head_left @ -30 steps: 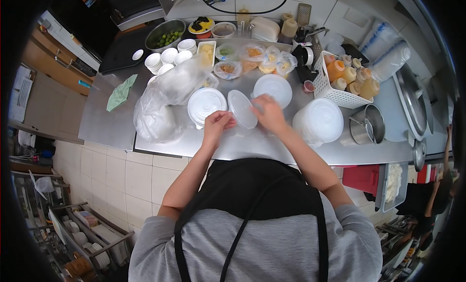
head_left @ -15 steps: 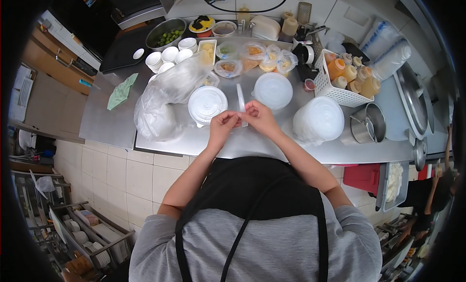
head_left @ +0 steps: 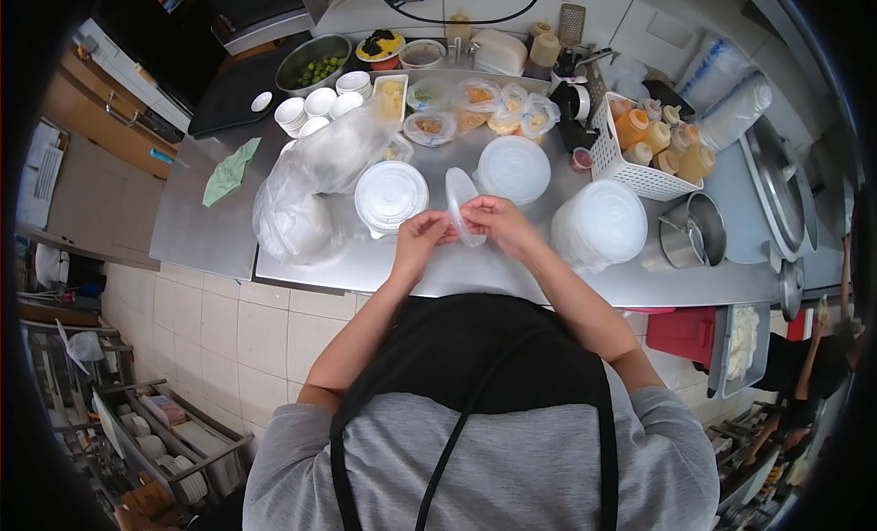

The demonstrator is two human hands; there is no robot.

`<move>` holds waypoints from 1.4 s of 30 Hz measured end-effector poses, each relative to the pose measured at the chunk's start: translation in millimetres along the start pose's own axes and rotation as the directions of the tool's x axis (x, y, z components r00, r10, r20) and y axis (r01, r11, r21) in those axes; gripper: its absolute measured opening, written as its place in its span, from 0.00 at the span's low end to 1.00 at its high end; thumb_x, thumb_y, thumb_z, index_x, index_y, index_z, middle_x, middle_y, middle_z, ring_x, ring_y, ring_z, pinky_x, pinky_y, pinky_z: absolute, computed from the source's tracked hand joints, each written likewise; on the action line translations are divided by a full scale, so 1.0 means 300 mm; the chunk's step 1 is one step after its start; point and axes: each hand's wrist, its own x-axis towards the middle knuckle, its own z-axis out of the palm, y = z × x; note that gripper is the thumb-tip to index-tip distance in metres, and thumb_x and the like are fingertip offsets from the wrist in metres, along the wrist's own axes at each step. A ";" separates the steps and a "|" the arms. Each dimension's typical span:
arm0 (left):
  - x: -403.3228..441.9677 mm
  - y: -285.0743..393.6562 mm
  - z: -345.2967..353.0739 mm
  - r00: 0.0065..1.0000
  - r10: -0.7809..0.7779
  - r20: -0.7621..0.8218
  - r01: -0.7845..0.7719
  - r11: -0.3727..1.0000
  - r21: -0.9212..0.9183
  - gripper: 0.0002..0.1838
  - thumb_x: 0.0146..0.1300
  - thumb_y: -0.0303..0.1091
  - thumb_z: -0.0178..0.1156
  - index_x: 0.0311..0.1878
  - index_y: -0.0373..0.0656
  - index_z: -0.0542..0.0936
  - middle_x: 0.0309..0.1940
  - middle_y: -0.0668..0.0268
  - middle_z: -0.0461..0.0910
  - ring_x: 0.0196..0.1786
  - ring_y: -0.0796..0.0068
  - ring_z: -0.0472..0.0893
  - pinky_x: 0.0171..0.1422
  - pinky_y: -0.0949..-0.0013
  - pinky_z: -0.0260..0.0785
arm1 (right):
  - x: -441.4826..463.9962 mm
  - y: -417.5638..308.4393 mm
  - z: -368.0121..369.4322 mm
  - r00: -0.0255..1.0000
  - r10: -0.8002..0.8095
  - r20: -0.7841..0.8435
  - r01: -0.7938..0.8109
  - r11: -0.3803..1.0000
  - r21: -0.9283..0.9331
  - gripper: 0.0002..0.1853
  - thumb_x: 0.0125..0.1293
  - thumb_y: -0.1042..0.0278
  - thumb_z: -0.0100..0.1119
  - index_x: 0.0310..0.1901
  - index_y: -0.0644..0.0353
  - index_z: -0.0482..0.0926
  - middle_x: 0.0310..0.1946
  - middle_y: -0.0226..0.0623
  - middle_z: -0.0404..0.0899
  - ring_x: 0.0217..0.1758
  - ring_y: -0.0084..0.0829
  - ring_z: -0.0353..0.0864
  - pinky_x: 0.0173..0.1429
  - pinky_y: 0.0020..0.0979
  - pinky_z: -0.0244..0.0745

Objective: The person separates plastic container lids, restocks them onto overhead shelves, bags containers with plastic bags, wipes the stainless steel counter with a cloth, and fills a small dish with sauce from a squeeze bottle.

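Observation:
A translucent round lid (head_left: 460, 195) stands almost edge-on between my hands, above the steel counter. My left hand (head_left: 424, 238) pinches its left side near the lower edge. On its right side, the fingers of my right hand (head_left: 496, 222) are closed on the same lid. Just left of it sits a white lidded container (head_left: 391, 198). Behind my right hand is a stack of pale round lids (head_left: 514, 170). Farther right stands a plastic-wrapped stack of round white containers or lids (head_left: 610, 225); which of these it is I cannot tell.
Clear plastic bags (head_left: 297, 211) lie at left, near a green cloth (head_left: 230, 173). Small white bowls (head_left: 320, 102) and bagged foods (head_left: 429, 128) line the back. At right are a bottle basket (head_left: 639, 179), a metal pot (head_left: 681, 248) and, beyond, another person (head_left: 808, 371).
The held lid has turned from broad-side, through edge-on, to a slightly angled upright pose. My right hand has come in from the right and closed on it beside my left hand.

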 end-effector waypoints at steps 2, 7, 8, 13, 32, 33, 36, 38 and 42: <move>-0.003 0.002 0.004 1.000 -0.003 -0.013 0.003 1.000 0.003 0.09 0.63 0.29 0.53 0.40 0.33 0.76 0.32 0.62 0.79 0.35 0.74 0.79 0.45 0.71 0.75 | 0.000 0.027 0.016 0.974 -0.223 -0.037 0.202 0.931 -0.305 0.10 0.56 0.68 0.60 0.39 0.63 0.76 0.33 0.38 0.78 0.33 0.30 0.76 0.40 0.28 0.71; -0.009 0.002 0.019 0.999 -0.001 -0.050 0.001 1.000 0.017 0.10 0.62 0.31 0.55 0.39 0.32 0.77 0.30 0.61 0.80 0.34 0.74 0.80 0.43 0.72 0.75 | -0.059 0.003 0.109 0.857 -0.513 -0.044 0.337 0.624 -0.704 0.07 0.53 0.68 0.58 0.33 0.60 0.75 0.29 0.41 0.78 0.31 0.38 0.78 0.38 0.33 0.71; -0.008 0.000 0.016 0.999 -0.001 -0.049 0.002 1.000 0.018 0.10 0.62 0.31 0.55 0.39 0.32 0.77 0.30 0.61 0.80 0.34 0.74 0.80 0.43 0.72 0.75 | -0.060 0.001 0.114 0.830 -0.558 -0.011 0.381 0.582 -0.718 0.07 0.53 0.68 0.57 0.32 0.60 0.75 0.29 0.41 0.78 0.32 0.38 0.78 0.37 0.33 0.71; -0.016 0.035 0.000 0.993 0.084 -0.080 -0.078 0.994 0.070 0.07 0.61 0.27 0.55 0.37 0.31 0.77 0.28 0.60 0.79 0.31 0.74 0.80 0.38 0.72 0.75 | -0.063 -0.022 0.127 0.794 -0.607 0.030 0.444 0.547 -0.710 0.05 0.54 0.69 0.57 0.30 0.60 0.74 0.26 0.42 0.77 0.30 0.37 0.78 0.35 0.33 0.71; -0.024 0.071 -0.139 0.974 0.028 -0.227 -0.033 0.999 -0.016 0.08 0.60 0.29 0.56 0.37 0.33 0.77 0.28 0.62 0.79 0.31 0.74 0.80 0.41 0.72 0.75 | 0.102 -0.055 -0.110 0.759 -0.596 0.261 0.147 -0.235 -0.961 0.03 0.51 0.76 0.53 0.29 0.62 0.73 0.28 0.42 0.74 0.36 0.40 0.75 0.42 0.38 0.72; -0.026 0.070 -0.139 0.975 0.025 -0.223 -0.031 0.999 -0.023 0.07 0.60 0.28 0.56 0.37 0.33 0.77 0.28 0.62 0.79 0.32 0.74 0.80 0.41 0.73 0.75 | 0.115 -0.031 -0.116 0.759 -0.593 0.267 0.153 -0.236 -0.960 0.03 0.51 0.76 0.53 0.29 0.62 0.73 0.28 0.42 0.74 0.36 0.40 0.75 0.42 0.38 0.72; -0.026 0.065 -0.141 0.977 0.021 -0.213 -0.028 0.999 -0.033 0.07 0.60 0.28 0.56 0.37 0.33 0.77 0.29 0.62 0.79 0.32 0.74 0.80 0.41 0.73 0.75 | 0.122 -0.007 -0.121 0.775 -0.583 0.244 0.163 -0.190 -0.968 0.03 0.51 0.76 0.54 0.30 0.62 0.74 0.30 0.41 0.75 0.38 0.41 0.75 0.44 0.37 0.72; -0.023 0.058 -0.137 0.978 0.014 -0.208 -0.021 0.999 -0.031 0.08 0.60 0.28 0.57 0.37 0.33 0.77 0.29 0.61 0.79 0.32 0.74 0.80 0.41 0.73 0.75 | 0.114 -0.021 -0.124 0.778 -0.601 0.181 0.183 -0.059 -0.981 0.06 0.51 0.76 0.55 0.33 0.62 0.74 0.33 0.41 0.76 0.40 0.42 0.75 0.45 0.36 0.72; -0.011 0.045 -0.105 0.983 0.002 -0.182 -0.004 1.000 -0.010 0.08 0.60 0.29 0.56 0.38 0.32 0.77 0.30 0.60 0.79 0.33 0.74 0.80 0.42 0.72 0.75 | 0.072 -0.050 -0.083 0.746 -0.647 0.159 0.231 0.028 -0.972 0.06 0.53 0.74 0.58 0.34 0.62 0.76 0.33 0.39 0.77 0.37 0.37 0.77 0.41 0.32 0.72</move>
